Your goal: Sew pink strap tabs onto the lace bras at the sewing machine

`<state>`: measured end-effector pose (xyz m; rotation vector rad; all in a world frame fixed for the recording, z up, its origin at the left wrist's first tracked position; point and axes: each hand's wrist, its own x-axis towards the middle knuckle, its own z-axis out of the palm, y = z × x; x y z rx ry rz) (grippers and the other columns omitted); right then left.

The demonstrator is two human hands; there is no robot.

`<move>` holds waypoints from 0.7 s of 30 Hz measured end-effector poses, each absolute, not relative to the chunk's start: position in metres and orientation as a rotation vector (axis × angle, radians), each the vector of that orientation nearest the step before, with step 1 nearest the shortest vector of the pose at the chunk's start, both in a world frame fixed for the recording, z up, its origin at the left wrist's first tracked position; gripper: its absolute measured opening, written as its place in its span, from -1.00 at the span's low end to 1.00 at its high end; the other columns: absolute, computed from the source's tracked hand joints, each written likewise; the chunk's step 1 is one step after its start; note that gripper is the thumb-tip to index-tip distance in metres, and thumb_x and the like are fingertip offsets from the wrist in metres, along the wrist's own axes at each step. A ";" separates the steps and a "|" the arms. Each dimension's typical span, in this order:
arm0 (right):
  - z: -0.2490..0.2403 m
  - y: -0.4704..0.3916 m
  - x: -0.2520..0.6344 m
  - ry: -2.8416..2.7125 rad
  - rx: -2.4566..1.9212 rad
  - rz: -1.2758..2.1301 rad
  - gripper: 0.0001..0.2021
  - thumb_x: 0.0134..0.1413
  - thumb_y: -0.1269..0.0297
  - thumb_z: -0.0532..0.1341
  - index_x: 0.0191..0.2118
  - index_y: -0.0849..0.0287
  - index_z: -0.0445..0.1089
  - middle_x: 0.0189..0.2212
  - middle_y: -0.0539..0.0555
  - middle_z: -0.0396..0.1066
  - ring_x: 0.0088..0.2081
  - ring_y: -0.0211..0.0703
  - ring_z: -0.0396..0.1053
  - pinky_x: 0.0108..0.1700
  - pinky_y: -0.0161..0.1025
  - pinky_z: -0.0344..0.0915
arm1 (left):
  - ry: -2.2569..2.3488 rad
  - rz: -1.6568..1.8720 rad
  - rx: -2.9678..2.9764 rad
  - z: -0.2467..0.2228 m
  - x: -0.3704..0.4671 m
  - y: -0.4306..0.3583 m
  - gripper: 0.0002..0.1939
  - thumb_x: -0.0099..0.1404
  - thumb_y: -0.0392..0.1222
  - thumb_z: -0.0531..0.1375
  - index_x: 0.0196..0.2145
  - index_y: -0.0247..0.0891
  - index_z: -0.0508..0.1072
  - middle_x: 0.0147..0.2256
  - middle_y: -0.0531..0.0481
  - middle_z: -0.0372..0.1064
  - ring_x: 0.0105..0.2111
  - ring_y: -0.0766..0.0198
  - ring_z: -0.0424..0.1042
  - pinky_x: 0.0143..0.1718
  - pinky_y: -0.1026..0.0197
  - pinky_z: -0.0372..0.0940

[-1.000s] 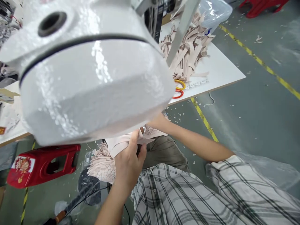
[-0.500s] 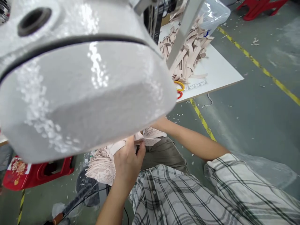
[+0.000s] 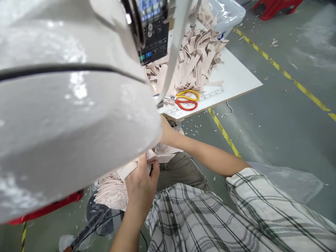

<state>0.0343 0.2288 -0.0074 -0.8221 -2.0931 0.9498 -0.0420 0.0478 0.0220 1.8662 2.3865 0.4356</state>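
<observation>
The white head of a sewing machine [image 3: 78,140] fills the left and centre of the view. Below its lower edge, my left hand [image 3: 141,178] pinches pale pink fabric [image 3: 168,158] between thumb and fingers. A thick bundle of pale pink lace pieces [image 3: 112,192] hangs beside that hand, over my lap. My right hand [image 3: 165,132] reaches behind the machine head; only the wrist side shows, its fingers are hidden, and what it touches cannot be seen.
On the white table [image 3: 241,77] lie a heap of pale pink strips [image 3: 195,63], scissors [image 3: 187,105] with yellow and red handles, and a ruler scale. A control panel [image 3: 154,45] sits behind the machine. Red stools [image 3: 278,7], a clear plastic box [image 3: 228,14] and a plastic bag [image 3: 288,182] stand around.
My view has shifted, so the machine head sits lower and further left, exposing the control panel and whole scissor handles. My left hand keeps its grip on the fabric; my right forearm reaches slightly further forward.
</observation>
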 end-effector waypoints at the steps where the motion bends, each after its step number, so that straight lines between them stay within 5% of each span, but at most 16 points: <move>1: -0.007 0.230 0.035 -2.084 -0.824 0.949 -0.75 0.08 0.41 0.16 -0.08 0.11 0.31 -0.10 0.14 0.35 -0.10 0.02 0.36 -0.10 -0.05 0.39 | 2.398 0.416 1.870 0.021 -0.041 0.048 -0.34 0.37 0.00 0.17 0.33 -0.24 0.14 -0.31 -0.10 0.58 -0.48 0.14 0.51 -0.45 0.20 0.24; 8: -0.008 0.230 0.042 -1.880 -0.739 1.082 -0.66 0.04 0.46 0.21 -0.02 0.12 0.33 -0.18 0.05 0.37 -0.24 -0.14 0.35 -0.21 -0.19 0.35 | 2.395 0.372 2.001 0.019 -0.038 0.045 -0.29 0.38 -0.04 0.17 0.38 -0.21 0.05 -0.05 -0.23 0.53 -0.17 0.00 0.55 -0.22 0.13 0.38; 13: -0.017 0.220 0.047 -1.633 -0.720 1.257 -0.67 0.15 0.26 0.26 0.03 0.08 0.29 -0.13 0.02 0.33 -0.50 -0.38 0.19 -0.36 -0.27 0.29 | 2.431 0.364 2.047 0.020 -0.043 0.042 -0.32 0.38 -0.07 0.17 0.37 -0.28 0.09 -0.16 -0.23 0.57 -0.23 0.01 0.56 -0.21 0.11 0.41; 21: -0.029 0.202 0.064 -1.453 -0.773 1.461 -0.72 0.20 0.14 0.25 -0.02 0.09 0.29 -0.25 -0.01 0.34 -0.40 -0.34 0.24 -0.32 -0.33 0.28 | 2.381 0.363 2.059 0.017 -0.046 0.039 -0.32 0.38 -0.09 0.18 0.38 -0.19 0.07 0.03 -0.26 0.48 -0.01 -0.05 0.51 0.01 0.00 0.40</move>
